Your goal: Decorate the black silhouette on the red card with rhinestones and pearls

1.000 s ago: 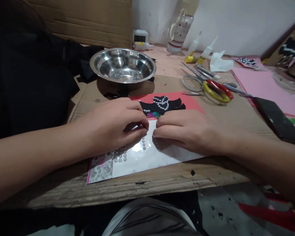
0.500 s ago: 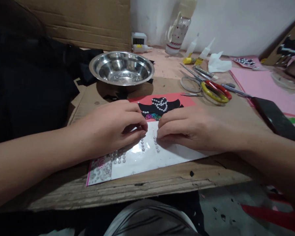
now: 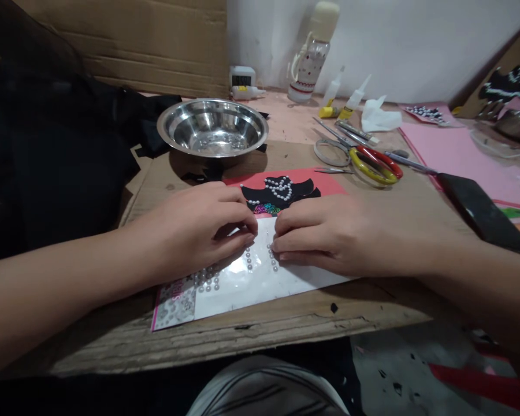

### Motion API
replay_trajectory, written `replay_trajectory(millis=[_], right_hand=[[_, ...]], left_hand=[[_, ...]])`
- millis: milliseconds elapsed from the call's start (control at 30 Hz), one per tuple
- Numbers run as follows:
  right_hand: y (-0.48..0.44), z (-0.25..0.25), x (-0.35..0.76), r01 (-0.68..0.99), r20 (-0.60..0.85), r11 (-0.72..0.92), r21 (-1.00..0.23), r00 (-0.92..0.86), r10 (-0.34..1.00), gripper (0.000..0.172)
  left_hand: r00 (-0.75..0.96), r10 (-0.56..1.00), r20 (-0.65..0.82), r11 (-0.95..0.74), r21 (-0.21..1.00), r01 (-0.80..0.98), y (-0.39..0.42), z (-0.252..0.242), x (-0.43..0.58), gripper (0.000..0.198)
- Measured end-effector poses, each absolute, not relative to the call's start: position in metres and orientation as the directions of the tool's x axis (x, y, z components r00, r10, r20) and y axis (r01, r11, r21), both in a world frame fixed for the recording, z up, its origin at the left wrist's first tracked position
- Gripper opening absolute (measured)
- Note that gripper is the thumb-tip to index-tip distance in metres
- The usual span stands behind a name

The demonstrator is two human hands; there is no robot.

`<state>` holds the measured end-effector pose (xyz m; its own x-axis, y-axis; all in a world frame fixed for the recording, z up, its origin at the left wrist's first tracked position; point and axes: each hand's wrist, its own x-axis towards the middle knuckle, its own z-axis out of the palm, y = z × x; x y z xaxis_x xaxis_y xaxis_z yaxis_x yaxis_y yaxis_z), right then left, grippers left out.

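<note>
A white sheet of stick-on pearls (image 3: 303,292) lies in front of me, with short rows of pearls left on its glossy surface. My left hand (image 3: 208,228) rests on its left part, thumb and index finger pinched together near one pearl row (image 3: 249,263). Over the right part, my right hand (image 3: 333,237) has its fingers pressed together, their tips at another pearl row (image 3: 274,263). Whatever is between the fingers is too small or hidden to tell. Just behind, a black cutout (image 3: 302,189) with pearl lines and multicoloured glitter lies on red paper (image 3: 331,185), partly covered by my hands.
A steel bowl (image 3: 167,136) stands behind my left hand. Scissors (image 3: 377,167), tweezers (image 3: 333,171) and a dark phone-like slab (image 3: 485,211) lie to the right. Glue bottles (image 3: 355,98) and a drinking bottle (image 3: 309,63) stand by the wall. Black fabric (image 3: 60,156) fills the left.
My right fingertips have shifted slightly toward me along the pearl row. The left hand keeps its pinch almost in place. The whole view has moved a little.
</note>
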<state>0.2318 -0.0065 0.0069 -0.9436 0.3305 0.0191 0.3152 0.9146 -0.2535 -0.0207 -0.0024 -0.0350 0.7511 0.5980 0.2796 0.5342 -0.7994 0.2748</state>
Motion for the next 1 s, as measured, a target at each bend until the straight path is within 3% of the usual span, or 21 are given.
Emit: replay_trajectory(millis=[233, 500, 667, 733, 833, 867, 933, 1000], right_hand=[[-0.005, 0.003, 0.234, 0.268, 0.090, 0.925, -0.268, -0.949, 0.301, 0.030], [-0.010, 0.000, 0.233, 0.281, 0.086, 0.938, -0.204, -0.949, 0.303, 0.026], [-0.010, -0.008, 0.229, 0.306, 0.138, 0.924, -0.231, -0.929, 0.342, 0.025], [-0.010, -0.009, 0.230, 0.286, 0.189, 0.936, -0.207, -0.927, 0.325, 0.025], [-0.010, -0.009, 0.232, 0.277, 0.156, 0.949, -0.148, -0.941, 0.299, 0.023], [-0.010, -0.009, 0.232, 0.282, 0.137, 0.951, -0.131, -0.944, 0.299, 0.022], [-0.011, -0.010, 0.233, 0.290, 0.131, 0.951, -0.109, -0.944, 0.303, 0.020], [-0.010, -0.011, 0.234, 0.289, 0.147, 0.951, -0.107, -0.942, 0.303, 0.020]], left_hand=[[0.748, 0.593, 0.299, -0.804, 0.270, 0.530, -0.002, -0.037, -0.023, 0.014], [0.752, 0.577, 0.319, -0.817, 0.229, 0.530, -0.002, -0.036, -0.022, 0.015], [0.710, 0.515, 0.481, -0.846, 0.154, 0.510, -0.005, -0.017, -0.030, 0.038], [0.601, 0.563, 0.567, -0.777, 0.114, 0.619, 0.000, -0.001, -0.040, 0.043], [0.290, 0.748, 0.596, -0.498, 0.216, 0.840, 0.025, 0.019, -0.061, 0.025], [0.225, 0.780, 0.584, -0.431, 0.240, 0.870, 0.038, 0.023, -0.068, 0.019], [0.151, 0.828, 0.540, -0.348, 0.283, 0.894, 0.065, 0.025, -0.079, 0.027], [0.119, 0.906, 0.407, -0.245, 0.274, 0.930, 0.086, 0.024, -0.082, 0.027]])
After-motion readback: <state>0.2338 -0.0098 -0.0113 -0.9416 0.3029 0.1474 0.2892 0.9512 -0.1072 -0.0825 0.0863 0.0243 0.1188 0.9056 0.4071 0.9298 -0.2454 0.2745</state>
